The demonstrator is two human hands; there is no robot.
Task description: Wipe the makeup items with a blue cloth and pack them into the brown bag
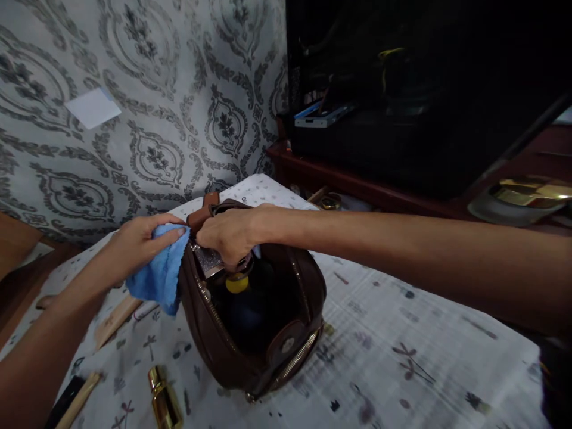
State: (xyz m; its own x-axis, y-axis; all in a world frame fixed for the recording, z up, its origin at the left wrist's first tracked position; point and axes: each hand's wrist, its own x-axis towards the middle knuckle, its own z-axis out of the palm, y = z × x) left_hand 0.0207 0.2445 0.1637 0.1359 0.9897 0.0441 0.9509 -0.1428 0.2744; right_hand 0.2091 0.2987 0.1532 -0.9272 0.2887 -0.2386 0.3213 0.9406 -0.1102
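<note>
1 left hand (134, 244), fingers curled, pressing 1 blue cloth (156, 277), fluffy, against bag's side | 1 gold tube (164, 398), metallic, lying flat | 1 right hand (230, 235), clenched over bag's top rim | 1 brown bag (254, 310), leather, rounded, zip open, mid-table | tablecloth (402, 333), floral print | wallpaper (179, 89), grey damask, behind

Dim, soft indoor light. The wall (147, 89) beyond the left hand (134, 244) is evenly lit; the shelf (402, 89) beyond the right hand (230, 235) sinks to near black, as does the bag (250, 351) interior below it. A tube (164, 400) near the left forearm glints. Surface (402, 345) print past the right hand smears; edges bend.
</note>
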